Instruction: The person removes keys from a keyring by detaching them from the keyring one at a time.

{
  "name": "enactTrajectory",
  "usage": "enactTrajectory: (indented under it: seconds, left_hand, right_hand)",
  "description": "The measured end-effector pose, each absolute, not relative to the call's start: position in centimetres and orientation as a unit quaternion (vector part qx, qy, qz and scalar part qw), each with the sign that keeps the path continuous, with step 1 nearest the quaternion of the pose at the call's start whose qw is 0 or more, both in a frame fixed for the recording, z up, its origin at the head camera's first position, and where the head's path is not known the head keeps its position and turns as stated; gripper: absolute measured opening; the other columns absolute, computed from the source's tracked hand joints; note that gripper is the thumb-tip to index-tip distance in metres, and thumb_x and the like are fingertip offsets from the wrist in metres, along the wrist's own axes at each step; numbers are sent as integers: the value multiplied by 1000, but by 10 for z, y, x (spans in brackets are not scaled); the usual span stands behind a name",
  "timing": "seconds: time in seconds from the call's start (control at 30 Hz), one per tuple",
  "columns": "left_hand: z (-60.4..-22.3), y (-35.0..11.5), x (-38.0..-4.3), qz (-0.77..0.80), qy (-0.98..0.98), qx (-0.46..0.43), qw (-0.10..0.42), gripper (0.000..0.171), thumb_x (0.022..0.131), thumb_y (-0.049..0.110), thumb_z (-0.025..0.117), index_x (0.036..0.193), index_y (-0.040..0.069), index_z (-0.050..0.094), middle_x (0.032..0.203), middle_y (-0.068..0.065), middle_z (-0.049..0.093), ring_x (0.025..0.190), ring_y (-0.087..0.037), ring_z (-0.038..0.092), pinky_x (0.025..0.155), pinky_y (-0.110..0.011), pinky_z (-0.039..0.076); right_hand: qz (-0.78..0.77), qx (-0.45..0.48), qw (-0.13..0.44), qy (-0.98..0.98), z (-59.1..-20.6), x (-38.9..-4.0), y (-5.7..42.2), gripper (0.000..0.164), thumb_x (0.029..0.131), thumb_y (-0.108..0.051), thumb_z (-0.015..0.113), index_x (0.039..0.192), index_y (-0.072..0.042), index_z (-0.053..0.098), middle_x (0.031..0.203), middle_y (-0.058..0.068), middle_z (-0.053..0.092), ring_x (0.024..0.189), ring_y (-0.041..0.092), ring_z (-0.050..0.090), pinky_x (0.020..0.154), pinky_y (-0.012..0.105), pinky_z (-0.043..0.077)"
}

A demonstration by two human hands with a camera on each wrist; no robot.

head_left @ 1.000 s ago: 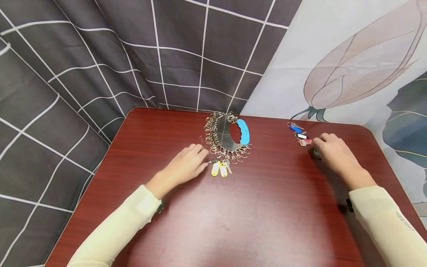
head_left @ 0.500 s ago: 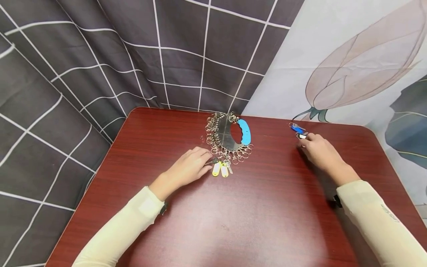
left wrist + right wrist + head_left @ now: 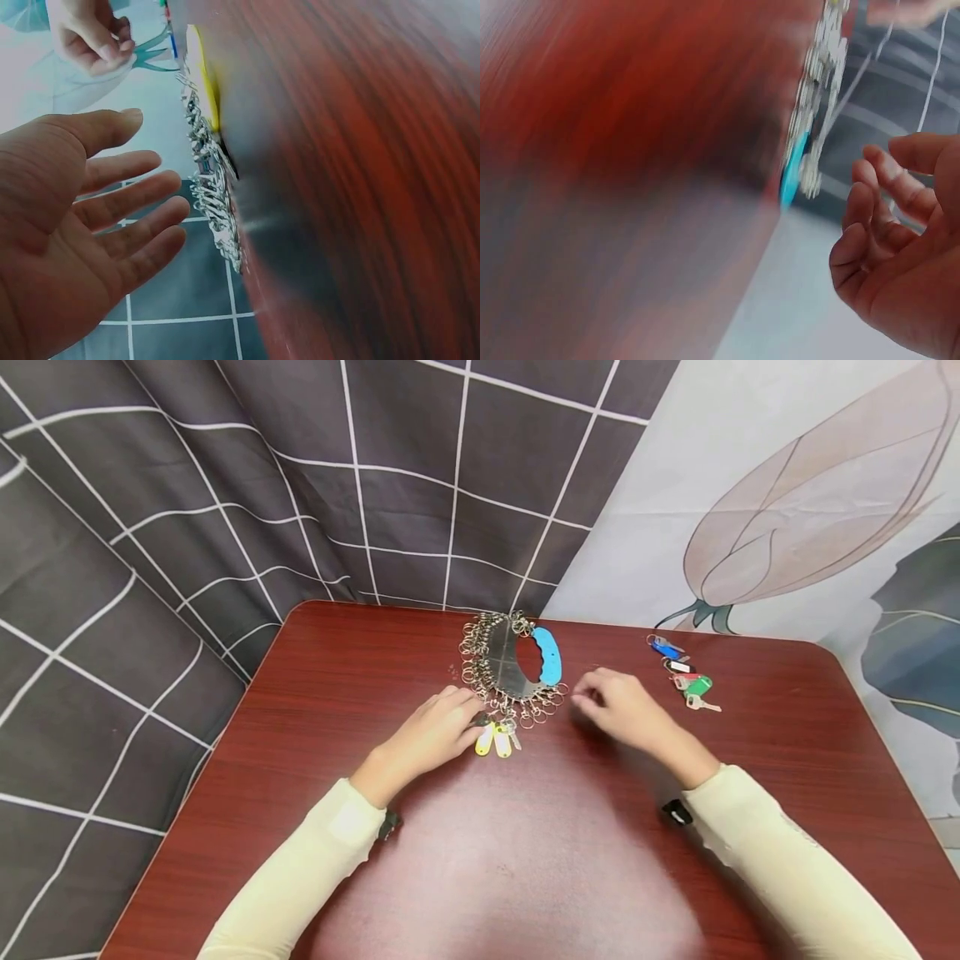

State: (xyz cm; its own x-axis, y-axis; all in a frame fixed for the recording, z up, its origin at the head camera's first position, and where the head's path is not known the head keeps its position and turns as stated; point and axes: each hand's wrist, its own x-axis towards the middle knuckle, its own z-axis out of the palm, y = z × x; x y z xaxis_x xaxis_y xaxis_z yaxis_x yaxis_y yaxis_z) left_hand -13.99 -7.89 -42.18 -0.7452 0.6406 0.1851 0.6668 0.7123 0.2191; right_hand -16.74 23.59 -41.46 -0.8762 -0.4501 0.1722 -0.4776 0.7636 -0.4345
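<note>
The table stretches from the left hand to its left edge. That hand's fingers spread loosely just beside yellow-tagged keys; contact is unclear. Beyond, between both hands, lies the key holder. The right hand, loosely curled, holds nothing; room separates it from coloured-tag keys rightward.
</note>
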Motion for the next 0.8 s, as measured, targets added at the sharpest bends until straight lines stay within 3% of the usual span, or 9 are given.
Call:
enactTrajectory:
  seconds: [0.13, 0.33, 0.6, 0.8]
  left_hand:
    - [-422, -74, -142, -145, -925, -350, 43, 27, 95, 20, 74, 118, 5, 71, 116, -9, 70, 106, -29, 63, 93, -43, 54]
    - [-426, -68, -146, -150, -930, -334, 42, 21, 94, 11, 73, 114, 7, 72, 111, -7, 69, 103, -29, 63, 92, -42, 54]
    - [-424, -64, -148, -151, -934, -321, 46, 18, 91, 6, 72, 110, 7, 73, 103, -6, 68, 98, -29, 63, 88, -40, 55]
    - [-425, -58, -149, -170, -933, -316, 39, 12, 91, 4, 71, 102, 7, 73, 102, -7, 68, 101, -31, 63, 93, -42, 54]
  right_hand:
    - [244, 253, 4, -936, -418, -163, 203, 12, 94, -19, 72, 85, -11, 70, 75, -2, 61, 69, 11, 54, 65, 29, 47]
    - [219, 227, -46, -948, -420, -162, 170, 33, 94, -30, 71, 68, -18, 56, 61, -7, 48, 61, 12, 46, 58, 29, 40]
    - [162, 168, -96, -968, -423, -161, 144, 38, 94, -42, 68, 65, -20, 56, 62, -4, 56, 58, 17, 57, 51, 37, 46]
    - [133, 142, -132, -972, -423, -161, 137, 42, 94, -41, 66, 57, -23, 57, 63, -1, 61, 62, 19, 62, 54, 45, 52]
